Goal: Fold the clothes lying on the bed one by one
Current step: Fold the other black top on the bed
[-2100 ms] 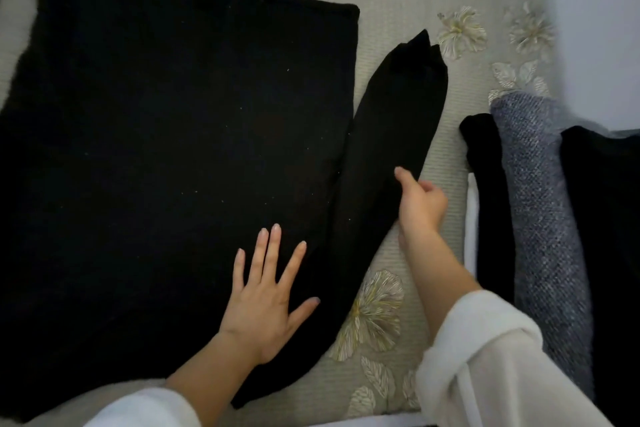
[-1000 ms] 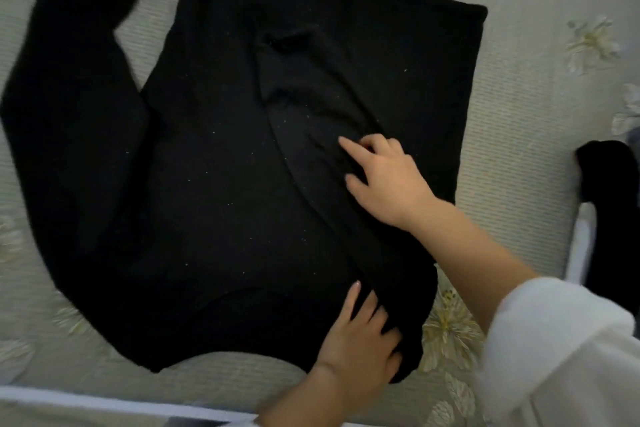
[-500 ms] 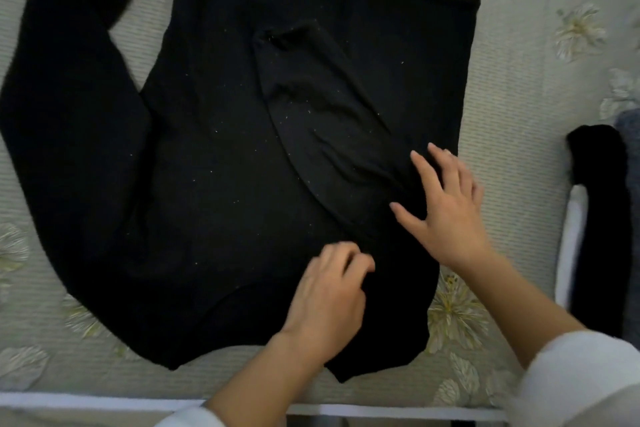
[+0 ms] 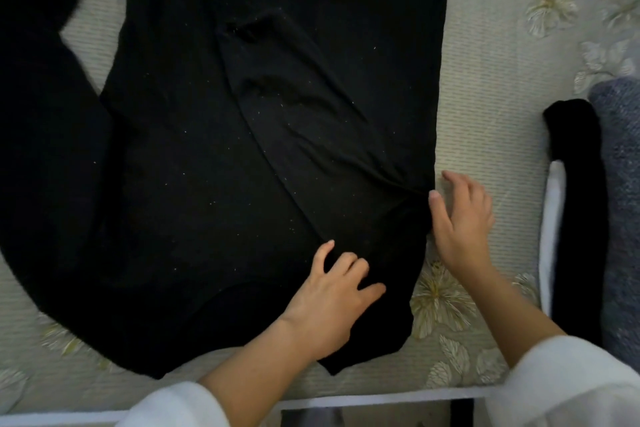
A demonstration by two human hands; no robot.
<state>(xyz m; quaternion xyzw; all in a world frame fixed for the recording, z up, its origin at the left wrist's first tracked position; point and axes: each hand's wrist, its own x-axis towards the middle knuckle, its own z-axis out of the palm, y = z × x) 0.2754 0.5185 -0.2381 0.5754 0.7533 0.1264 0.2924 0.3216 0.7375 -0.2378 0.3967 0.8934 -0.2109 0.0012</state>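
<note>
The left hand [image 4: 332,295] lies palm down, its fingers spread and slightly bent, the thumb stretched out to the right. Its bare forearm [image 4: 256,367] runs back toward the lower left into a white sleeve [image 4: 173,406]. The right hand [image 4: 460,218] sits just to the right and a little farther forward, also palm down, with loosely curved fingers and nothing in its grasp. Its forearm [image 4: 495,308] slants to the lower right into the other white sleeve [image 4: 568,388]. The two hands are close together but not touching.

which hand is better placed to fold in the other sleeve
Left, probably: the left hand rests on the black sweater, nearer the spread sleeve; the right hand sits at its opposite edge.
</note>
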